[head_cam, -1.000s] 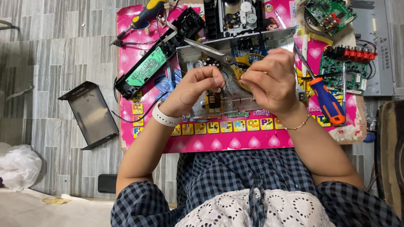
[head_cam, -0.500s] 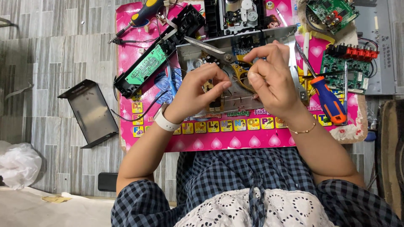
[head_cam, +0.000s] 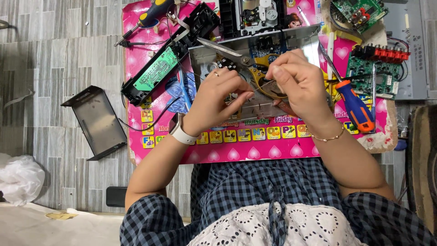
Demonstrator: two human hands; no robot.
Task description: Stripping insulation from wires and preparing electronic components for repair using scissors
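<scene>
My left hand (head_cam: 217, 98) and my right hand (head_cam: 298, 84) are close together over an open grey metal chassis (head_cam: 298, 38) on a pink children's board (head_cam: 236, 152). The fingertips of both hands pinch a thin dark wire (head_cam: 260, 84) that runs between them. Under them lie scissors (head_cam: 225, 49) with yellow handles, blades pointing up left. What the wire joins to is hidden by my fingers. A white watch sits on my left wrist and a thin bracelet on my right.
An orange and blue screwdriver (head_cam: 356, 108) lies right of my right hand. A green circuit board in a black frame (head_cam: 157, 73) lies to the left, more boards (head_cam: 375, 68) to the right. A grey metal cover (head_cam: 95, 120) and a white bag (head_cam: 18, 177) sit on the tiled floor.
Both hands have shifted slightly up the board and drawn closer together, the fingertips now nearly meeting over the scissors' handles.
</scene>
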